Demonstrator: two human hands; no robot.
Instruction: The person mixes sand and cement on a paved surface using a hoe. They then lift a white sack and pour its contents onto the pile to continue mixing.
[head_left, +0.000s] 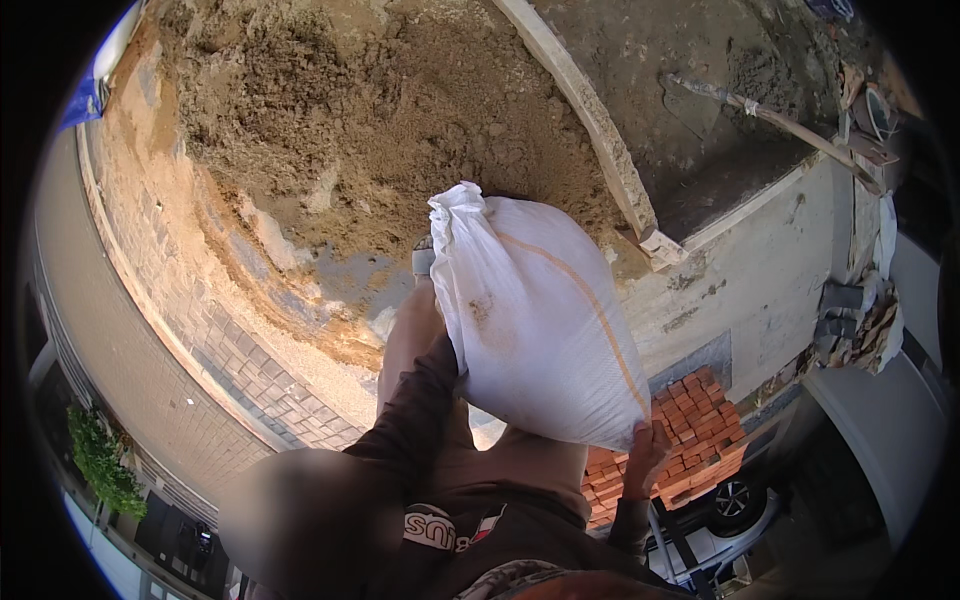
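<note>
A bulging white woven sack with an orange stripe hangs in front of my legs. Its gathered, crumpled mouth points away from me, and a brown dirt stain marks its side. My right hand grips the sack's lower right corner, fingers closed on the fabric. The dark left sleeve runs up to the sack's left side, where the sack hides my left hand. Beyond the sack spreads loose brown sand. A foot in footwear shows just left of the sack.
A dirt-crusted wooden beam lies across the sand's right side, near a low wall. A long-handled tool rests farther right. Stacked red bricks and a vehicle wheel are at lower right. Paving runs along the left.
</note>
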